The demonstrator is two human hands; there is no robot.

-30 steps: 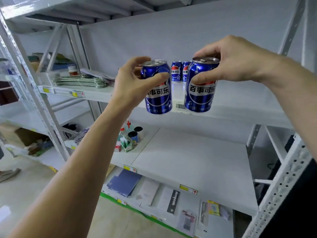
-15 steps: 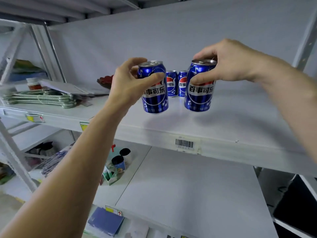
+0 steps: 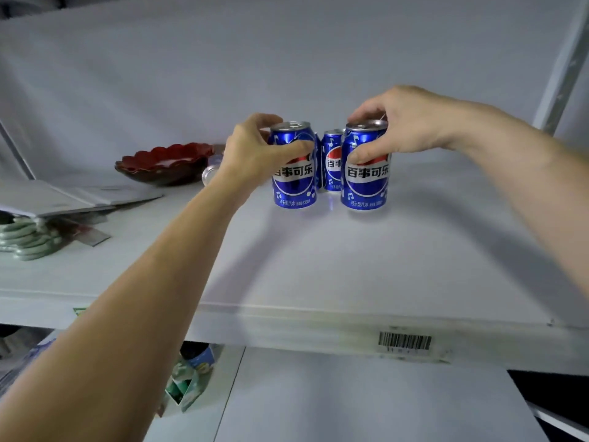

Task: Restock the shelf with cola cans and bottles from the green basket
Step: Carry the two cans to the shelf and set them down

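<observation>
Nearest me, barcode label (image 3: 404, 341) on the front lip of the white shelf (image 3: 318, 266). Further in, my left hand (image 3: 255, 154) grips the left cola can (image 3: 294, 173), fingers wrapped round its upper body, thumb across the front. My right hand (image 3: 398, 126) grips the right cola can (image 3: 366, 177) near its rim from above. Both cans upright, bases at the shelf surface; contact I can't tell. Between and behind them, another can (image 3: 332, 161) stands on the shelf. Far left, a red scalloped dish (image 3: 162, 162) and stacked papers (image 3: 73, 197).
</observation>
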